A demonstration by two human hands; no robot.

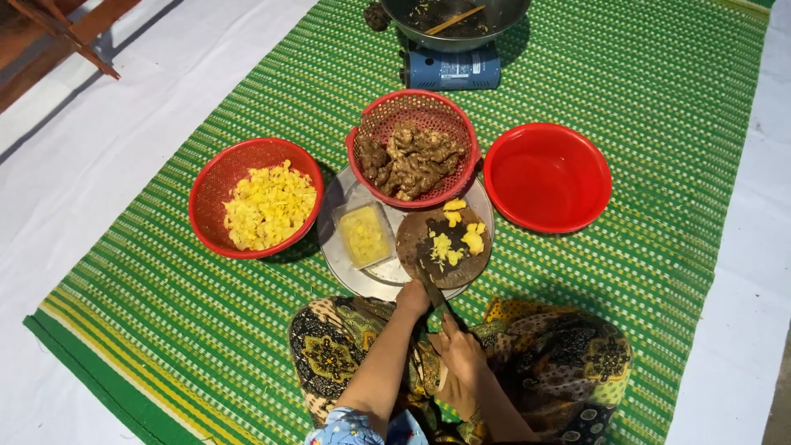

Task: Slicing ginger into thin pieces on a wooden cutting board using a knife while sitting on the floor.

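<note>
Near the mat's [165,330] front edge, the right hand [458,356] grips a knife [434,292] whose blade reaches onto the round chopping board [443,247], close enough to nick the curled left hand [412,298] should it slip.

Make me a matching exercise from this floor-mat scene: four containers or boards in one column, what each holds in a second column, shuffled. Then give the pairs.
Column one:
1. Red plastic bowl on the left
2. Red mesh basket
3. Red plastic bowl on the right
4. Round dark wooden board

Column two:
a. Brown knobbly roots
b. Nothing inside
c. A heap of yellow slices
d. A few yellow pieces

Pairs: 1-c, 2-a, 3-b, 4-d
</note>
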